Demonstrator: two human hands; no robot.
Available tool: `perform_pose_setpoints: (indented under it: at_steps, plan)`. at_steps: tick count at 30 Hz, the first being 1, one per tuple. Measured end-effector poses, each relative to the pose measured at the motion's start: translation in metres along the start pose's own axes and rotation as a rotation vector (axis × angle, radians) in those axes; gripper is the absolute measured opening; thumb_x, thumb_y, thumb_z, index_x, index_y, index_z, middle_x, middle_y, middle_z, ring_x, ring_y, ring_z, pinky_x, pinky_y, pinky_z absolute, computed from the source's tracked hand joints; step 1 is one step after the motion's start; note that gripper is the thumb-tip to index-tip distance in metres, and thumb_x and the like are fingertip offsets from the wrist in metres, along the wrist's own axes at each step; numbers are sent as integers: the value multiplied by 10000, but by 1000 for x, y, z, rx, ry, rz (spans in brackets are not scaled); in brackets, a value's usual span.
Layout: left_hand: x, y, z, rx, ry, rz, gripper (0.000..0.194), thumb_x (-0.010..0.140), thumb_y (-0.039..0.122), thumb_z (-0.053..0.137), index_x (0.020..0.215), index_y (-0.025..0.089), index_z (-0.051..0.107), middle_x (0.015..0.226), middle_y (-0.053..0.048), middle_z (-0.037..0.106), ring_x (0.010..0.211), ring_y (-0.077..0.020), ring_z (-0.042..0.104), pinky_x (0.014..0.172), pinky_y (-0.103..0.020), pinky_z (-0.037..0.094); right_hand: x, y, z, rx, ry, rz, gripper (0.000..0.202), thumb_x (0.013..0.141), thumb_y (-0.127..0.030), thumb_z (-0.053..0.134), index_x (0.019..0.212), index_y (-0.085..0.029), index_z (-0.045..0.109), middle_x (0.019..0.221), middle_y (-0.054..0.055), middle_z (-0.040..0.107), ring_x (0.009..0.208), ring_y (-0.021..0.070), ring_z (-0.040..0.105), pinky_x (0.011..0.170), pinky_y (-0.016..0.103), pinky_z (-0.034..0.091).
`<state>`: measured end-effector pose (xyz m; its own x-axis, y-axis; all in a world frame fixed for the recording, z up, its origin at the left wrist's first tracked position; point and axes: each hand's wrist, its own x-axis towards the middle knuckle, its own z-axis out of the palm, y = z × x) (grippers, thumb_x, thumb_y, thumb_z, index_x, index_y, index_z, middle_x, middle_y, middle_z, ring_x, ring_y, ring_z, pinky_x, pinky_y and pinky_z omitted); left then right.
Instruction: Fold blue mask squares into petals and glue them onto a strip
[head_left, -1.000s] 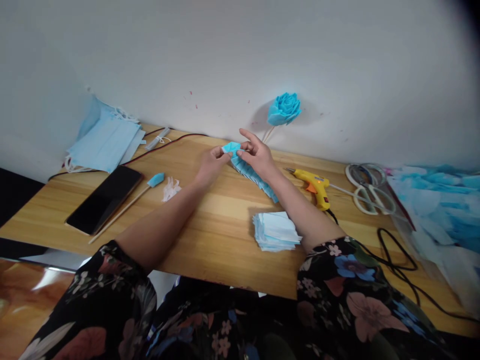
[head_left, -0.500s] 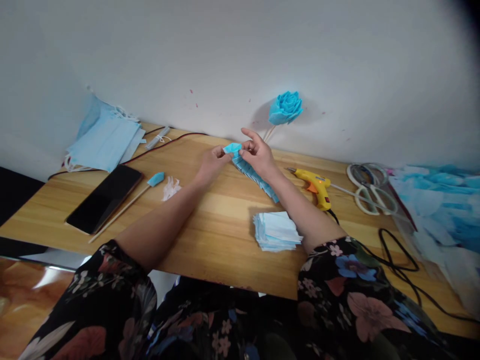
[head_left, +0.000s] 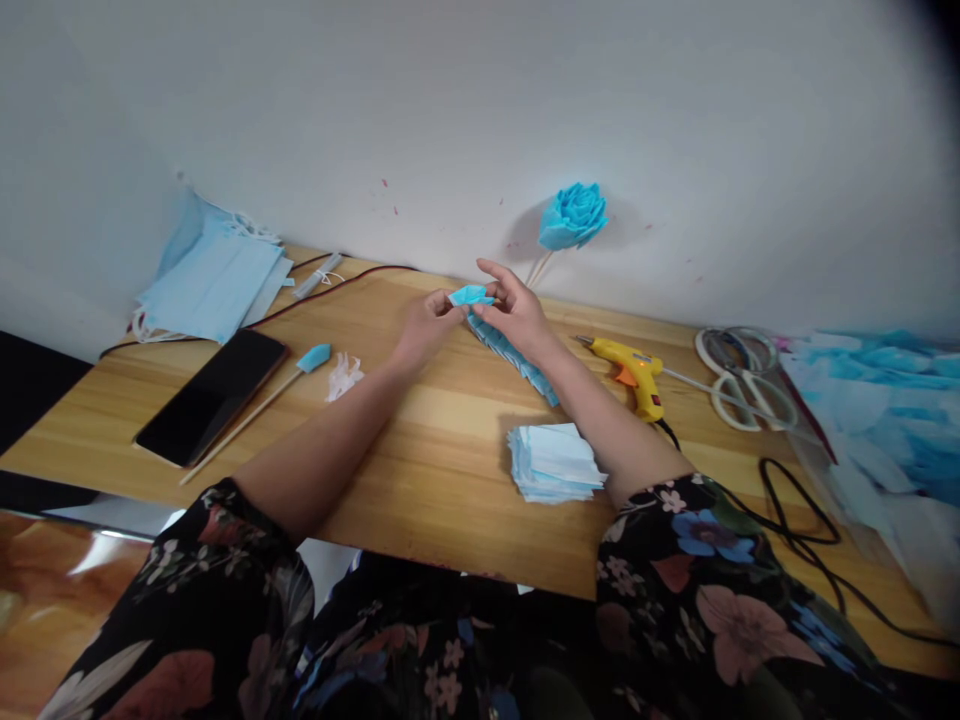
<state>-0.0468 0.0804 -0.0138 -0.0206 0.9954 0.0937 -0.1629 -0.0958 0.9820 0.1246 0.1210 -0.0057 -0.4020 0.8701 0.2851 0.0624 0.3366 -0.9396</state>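
Blue petal (head_left: 469, 295) pinched between both hands, held just above the table (head_left: 420, 440) near its far edge by the wall. Head view: left hand (head_left: 424, 326) fingers closed on the petal's left end; right hand (head_left: 516, 312) pinches its right end with thumb and middle fingers, index finger sticking up. Under the hands a row of folded blue pieces (head_left: 517, 358) runs along the table toward the right forearm. Stack of pale squares (head_left: 555, 462) sits near the right elbow. Yellow glue gun (head_left: 630, 372) lies right of the hands, black cord (head_left: 795, 520) trailing off it. White scissors (head_left: 739, 385) further right, next to a heap of blue scraps (head_left: 885, 420). Blue rose (head_left: 573, 215) on a stick leans on the wall just behind the hands. Left side: phone (head_left: 211, 395), stick (head_left: 255, 412) with a blue tip, small white scrap (head_left: 342, 377), masks (head_left: 210, 275) propped at the wall. Floral sleeves at bottom.
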Motion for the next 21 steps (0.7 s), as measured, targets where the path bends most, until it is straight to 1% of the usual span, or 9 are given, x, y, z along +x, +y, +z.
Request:
perform_pose_setpoints:
  at_steps: [4,7,11,15,18,21]
  plan:
    - [-1,0,0,-7,-15,29,166,829,265,784,814,176,644,795,10,696,770,-124,617,788,-258,474,1,2,0,-42,30,-19,667,811,-333,720,1458,-295,562,942,-7,668,827,160,615,767,310,532]
    - [-1,1,1,-11,-14,35,180,823,273,792,801,178,641,777,14,687,750,-119,604,770,-252,469,2,4,-1,-45,36,-27,657,818,-314,702,1459,-284,559,931,-8,658,807,155,597,751,307,520]
    - [-2,3,2,-9,20,19,151,824,246,761,771,177,638,760,17,679,740,-116,597,774,-249,477,2,6,-2,-40,45,-23,648,840,-310,692,1472,-282,548,933,-10,658,779,142,581,719,295,504]
    - [-1,4,3,21,63,-3,150,823,199,719,721,177,612,710,31,645,707,-107,572,748,-238,462,2,5,-2,-32,30,-15,642,846,-311,689,1470,-285,544,991,0,691,795,138,595,728,291,508]
    - [-1,4,4,23,66,-3,142,822,191,710,722,177,609,706,35,644,694,-101,566,732,-231,455,1,3,-1,-3,32,-3,638,826,-322,696,1445,-268,549,987,-2,690,789,135,596,731,290,509]
    - [-1,4,5,3,48,-9,139,823,202,711,726,179,615,722,25,668,701,-110,589,745,-243,478,1,1,0,35,35,16,618,809,-336,708,1403,-270,554,953,-11,677,764,137,593,711,289,508]
